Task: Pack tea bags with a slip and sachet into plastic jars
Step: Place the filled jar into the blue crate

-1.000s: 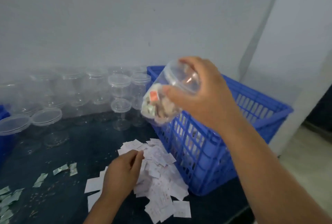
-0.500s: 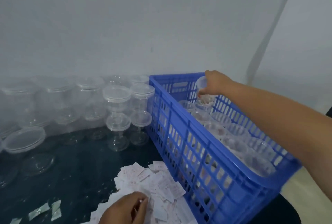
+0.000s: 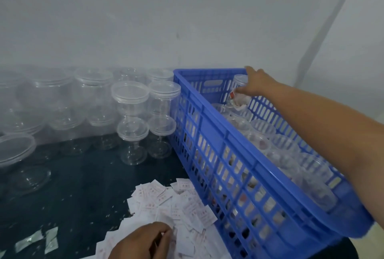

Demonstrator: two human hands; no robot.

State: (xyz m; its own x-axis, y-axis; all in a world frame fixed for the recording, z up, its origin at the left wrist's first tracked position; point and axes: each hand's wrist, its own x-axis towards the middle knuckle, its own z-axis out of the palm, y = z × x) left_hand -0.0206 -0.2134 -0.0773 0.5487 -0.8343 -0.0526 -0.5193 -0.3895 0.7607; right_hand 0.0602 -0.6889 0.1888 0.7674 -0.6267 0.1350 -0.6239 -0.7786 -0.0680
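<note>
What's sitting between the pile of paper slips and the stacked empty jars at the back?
In the head view, only bare dark tabletop with a few small specks lies between the paper slips and the stacked empty jars.

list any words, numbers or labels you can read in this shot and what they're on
None can be read.
Paper slips: pinkish print on each, too blurred to read.
Filled jar in the right hand: a red tag inside, no legible text.
Blue crate, empty jars, sachets: no visible marking.
</note>
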